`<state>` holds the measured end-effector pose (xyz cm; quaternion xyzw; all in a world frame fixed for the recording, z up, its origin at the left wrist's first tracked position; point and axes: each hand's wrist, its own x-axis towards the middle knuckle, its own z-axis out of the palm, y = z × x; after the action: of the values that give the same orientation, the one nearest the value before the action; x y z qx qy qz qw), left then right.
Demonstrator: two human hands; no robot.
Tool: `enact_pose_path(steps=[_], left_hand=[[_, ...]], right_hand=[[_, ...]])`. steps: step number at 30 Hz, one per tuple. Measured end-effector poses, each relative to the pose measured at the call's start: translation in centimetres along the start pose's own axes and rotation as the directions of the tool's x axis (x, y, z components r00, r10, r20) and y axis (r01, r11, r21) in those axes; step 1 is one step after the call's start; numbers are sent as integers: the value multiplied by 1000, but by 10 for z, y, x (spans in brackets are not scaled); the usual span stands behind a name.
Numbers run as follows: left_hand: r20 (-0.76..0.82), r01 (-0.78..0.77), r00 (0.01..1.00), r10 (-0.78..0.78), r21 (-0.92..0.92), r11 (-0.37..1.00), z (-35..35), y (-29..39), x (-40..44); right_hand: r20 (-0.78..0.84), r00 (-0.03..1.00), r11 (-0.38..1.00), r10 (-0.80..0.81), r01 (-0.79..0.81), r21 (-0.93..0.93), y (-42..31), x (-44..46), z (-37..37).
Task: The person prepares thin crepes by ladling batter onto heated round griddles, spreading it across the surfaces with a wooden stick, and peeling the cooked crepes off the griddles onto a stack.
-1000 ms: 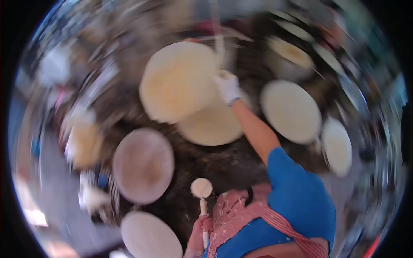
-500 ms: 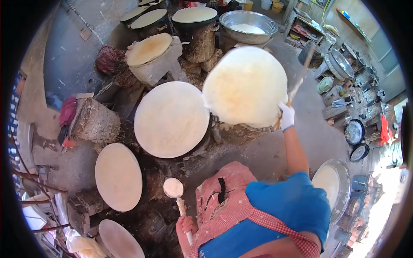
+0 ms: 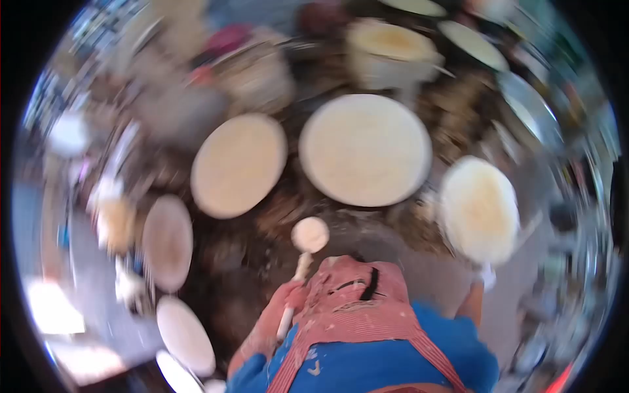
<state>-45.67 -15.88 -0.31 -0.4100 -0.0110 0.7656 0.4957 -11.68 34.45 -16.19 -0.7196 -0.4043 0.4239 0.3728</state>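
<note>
My left hand (image 3: 295, 298) is closed around the pale handle of a ladle (image 3: 310, 234), whose round bowl holds creamy batter. In front of it are two large round griddles, each covered with a pale sheet: the middle one (image 3: 365, 150) and one to its left (image 3: 239, 166). At the right, my white-gloved right hand (image 3: 486, 275) is blurred at the lower edge of a round flatbread (image 3: 479, 209), browned in its middle. A thin stick appears faintly beside the flatbread; the fingers seem closed on it, though their detail is smeared.
More round griddles stand at the left (image 3: 168, 242) and lower left (image 3: 186, 335). Behind are a whitish stand with a browned round top (image 3: 393, 49) and a rough block (image 3: 252, 75). A metal basin (image 3: 531, 108) sits at the upper right. Surroundings are motion-blurred.
My view has swung left, so the griddles appear farther right. The flatbread has moved right and lower in view with my right hand. My left hand still holds the ladle.
</note>
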Motion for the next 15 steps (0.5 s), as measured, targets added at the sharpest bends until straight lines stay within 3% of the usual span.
enact_pose_path(steps=[1, 2, 3, 4, 6, 7, 8, 9, 10, 11, 13, 14, 15], left_hand=[[25, -39, 999, 38, 7, 999, -11, 2, -1], [43, -68, 997, 67, 24, 997, -21, 4, 0], [55, -91, 995, 88, 47, 995, -32, 5, 1], [55, -97, 994, 93, 76, 992, -41, 7, 3], [15, -54, 999, 52, 165, 985, -52, 9, 7], [-18, -4, 1000, 9, 227, 974, -54, 8, 7], [-105, -103, 985, 138, 287, 952, -47, 0, 1], [-87, -93, 989, 120, 263, 960, -48, 13, -18], [-3, -49, 999, 50, 120, 992, -64, 23, -23], [87, 15, 996, -13, -18, 1000, -75, 28, -28], [67, -23, 997, 22, 1, 1000, -77, 36, -50], [88, -38, 995, 38, -5, 999, -78, 39, -61], [109, -58, 992, 59, -12, 998, -84, 42, -71]], right_hand=[[-77, 957, 834, -279, 202, -513, 10, 12, -4], [-123, 927, 703, -354, 177, -689, -5, 0, 2], [-46, 869, 633, -493, 321, -705, -6, 0, 16], [54, 856, 601, -514, 405, -689, -8, 2, 55], [222, 548, 386, -806, 772, -504, -5, 0, 96], [253, 534, 373, -807, 792, -483, -45, -72, 111], [569, 786, 493, -242, 604, -626, -97, -151, 142], [725, 498, 521, -476, 824, -224, -98, -185, 166], [783, 379, 733, -493, 666, 139, -89, -226, 197], [860, 296, 701, -416, 706, 96, -101, -275, 208], [947, 126, 637, -295, 765, 96, -76, -331, 237], [951, 27, 544, -307, 825, 152, -64, -357, 247], [974, -16, 591, -226, 792, 150, -57, -387, 250]])
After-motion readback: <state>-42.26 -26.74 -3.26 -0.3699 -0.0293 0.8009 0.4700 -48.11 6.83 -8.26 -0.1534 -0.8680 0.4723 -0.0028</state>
